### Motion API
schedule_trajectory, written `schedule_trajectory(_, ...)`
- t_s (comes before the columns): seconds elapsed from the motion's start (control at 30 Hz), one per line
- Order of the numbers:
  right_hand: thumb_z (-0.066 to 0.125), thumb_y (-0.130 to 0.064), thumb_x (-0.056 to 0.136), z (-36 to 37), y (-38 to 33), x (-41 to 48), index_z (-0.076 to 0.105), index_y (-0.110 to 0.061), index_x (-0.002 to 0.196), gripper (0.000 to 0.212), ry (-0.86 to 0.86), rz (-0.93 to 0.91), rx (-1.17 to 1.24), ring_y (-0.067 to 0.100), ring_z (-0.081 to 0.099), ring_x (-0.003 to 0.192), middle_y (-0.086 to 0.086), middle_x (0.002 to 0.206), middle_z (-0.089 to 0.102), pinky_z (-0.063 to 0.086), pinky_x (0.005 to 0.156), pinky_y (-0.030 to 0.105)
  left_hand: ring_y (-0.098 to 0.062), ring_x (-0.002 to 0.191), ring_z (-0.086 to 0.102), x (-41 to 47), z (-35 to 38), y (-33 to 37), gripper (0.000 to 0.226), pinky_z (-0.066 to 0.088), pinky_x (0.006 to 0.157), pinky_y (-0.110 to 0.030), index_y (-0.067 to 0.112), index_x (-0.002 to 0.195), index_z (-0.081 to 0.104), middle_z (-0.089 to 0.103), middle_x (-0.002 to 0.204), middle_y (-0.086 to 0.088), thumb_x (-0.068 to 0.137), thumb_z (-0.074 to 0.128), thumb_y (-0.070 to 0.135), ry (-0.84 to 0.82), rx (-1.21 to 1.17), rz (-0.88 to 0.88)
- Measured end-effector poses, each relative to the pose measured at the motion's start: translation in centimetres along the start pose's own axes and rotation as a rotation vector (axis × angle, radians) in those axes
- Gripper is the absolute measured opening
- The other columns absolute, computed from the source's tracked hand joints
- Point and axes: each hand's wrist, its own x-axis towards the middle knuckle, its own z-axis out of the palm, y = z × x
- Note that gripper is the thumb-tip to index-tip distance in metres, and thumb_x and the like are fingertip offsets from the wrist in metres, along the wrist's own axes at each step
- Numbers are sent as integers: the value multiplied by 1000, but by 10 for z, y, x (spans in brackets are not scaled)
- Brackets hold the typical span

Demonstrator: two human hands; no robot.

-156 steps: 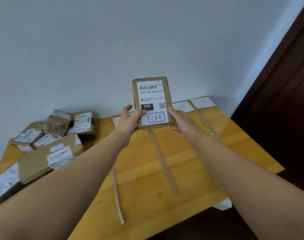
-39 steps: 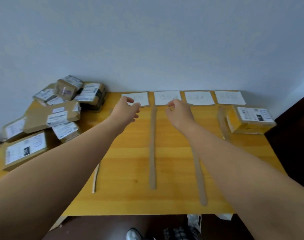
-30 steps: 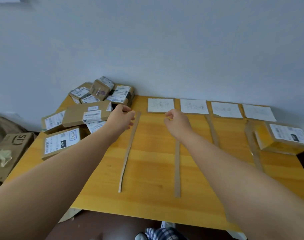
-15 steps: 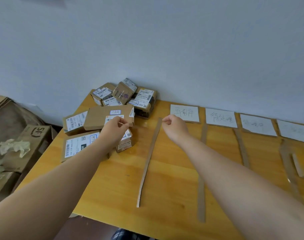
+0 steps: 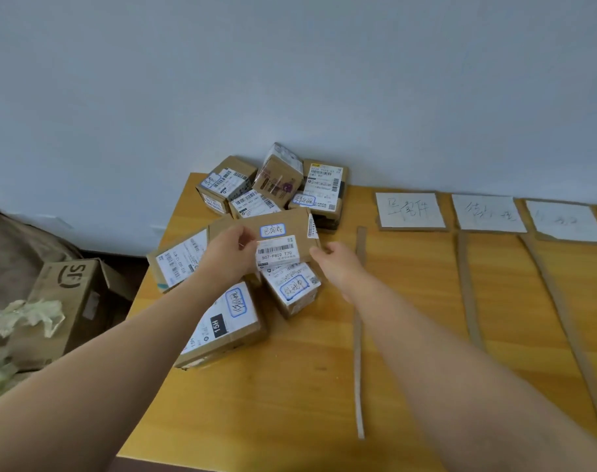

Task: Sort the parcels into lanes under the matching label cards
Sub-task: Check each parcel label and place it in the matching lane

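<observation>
1. Gripping a flat parcel by its left end, the left hand has its fingers curled onto the top face, beside a barcode label.
2. At the parcel's right end, the right hand meets the near corner with its thumb up and fingers curled under. The back of the hand hides the fingertips, so I cannot tell whether they pinch the edge.
3. This parcel sits on top of the pile of parcels at the left end of the table, against the wall.
4. Just under it lie a small box with a blue-framed sticker and a large box marked 15H.
5. White label cards lie in a row along the back edge to the right of the pile, with handwriting on them.
6. Long cardboard strips run from the cards toward the near edge, marking off lanes. The held parcel is left of the first strip.
7. Off the table to the left stands an open carton on the floor, with crumpled paper in front of it.
</observation>
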Motion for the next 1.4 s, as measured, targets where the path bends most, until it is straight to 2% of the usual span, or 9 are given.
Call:
schedule_trajectory(0.07, 47, -36, 99, 12, -9, 5, 44, -9, 134, 45, 18, 36, 103, 12, 56, 83, 2, 117, 58, 45, 67, 26, -14, 80, 56, 6, -5, -7, 8, 41, 60, -24, 20, 98, 57, 60, 90, 5, 93, 52, 23, -21, 16, 7)
schedule_trajectory(0.13, 49, -34, 98, 20, -16, 10, 48, -9, 128, 39, 90, 48, 167, 9, 54, 73, 3, 110, 60, 44, 58, 27, -16, 90, 55, 10, -9, -14, 9, 39, 72, -27, 18, 100, 57, 60, 96, 3, 94, 52, 23, -36, 27, 46)
schedule_trajectory(0.23, 54, -26, 97, 31, -22, 13, 48, -9, 130, 38, 192, 69, 263, 17, 58, 84, 7, 116, 60, 51, 73, 34, -17, 93, 55, 12, -15, -22, 10, 39, 74, -27, 18, 101, 58, 61, 99, 2, 94, 53, 24, -55, 18, 49)
schedule_trajectory(0.37, 53, -17, 98, 30, -25, 5, 60, -12, 101, 9, 150, 44, 431, 14, 64, 84, 5, 102, 68, 57, 79, 32, -17, 95, 55, 9, -30, -23, 9, 39, 78, -27, 19, 101, 57, 61, 102, 2, 94, 51, 20, -22, -69, 69)
schedule_trajectory(0.57, 52, -14, 98, -21, -25, -17, 52, -8, 124, 26, 323, -142, 527, 16, 66, 93, 3, 105, 65, 56, 77, 27, -8, 86, 53, 10, -39, 2, 17, 43, 71, -21, 18, 109, 61, 59, 103, 4, 95, 51, 15, 93, -187, 228)
schedule_trajectory(0.83, 49, -14, 100, -80, -16, -42, 49, -4, 128, 30, 550, -203, 630, 20, 64, 93, 11, 114, 63, 55, 61, 13, -10, 97, 55, -1, -15, 42, 19, 47, 75, -24, 21, 114, 55, 54, 111, 5, 96, 52, 20, 63, -237, 295)
schedule_trajectory(1.07, 44, -18, 102, -89, -19, -60, 48, -6, 131, 32, 588, -226, 750, 19, 65, 100, 9, 118, 64, 58, 77, 24, -2, 86, 52, -13, -11, 62, 51, 38, 64, -15, 19, 140, 35, 48, 119, 6, 95, 54, 34, 40, -413, 235)
schedule_trajectory(1.27, 45, -21, 101, -83, -31, -69, 50, -8, 127, 29, 550, -297, 818, 22, 65, 104, 10, 117, 66, 58, 80, 26, -16, 115, 51, -14, -23, 83, 67, 44, 96, -33, 19, 147, 28, 47, 124, 7, 93, 46, 54, -58, -595, 204)
schedule_trajectory(1.4, 45, -22, 102, -81, -35, -73, 53, -10, 116, 20, 553, -317, 870, 20, 64, 98, 9, 113, 64, 57, 81, 33, -14, 101, 60, -13, -31, 100, 53, 48, 72, -21, 17, 136, 42, 58, 118, 2, 95, 45, 50, -29, -641, 222)
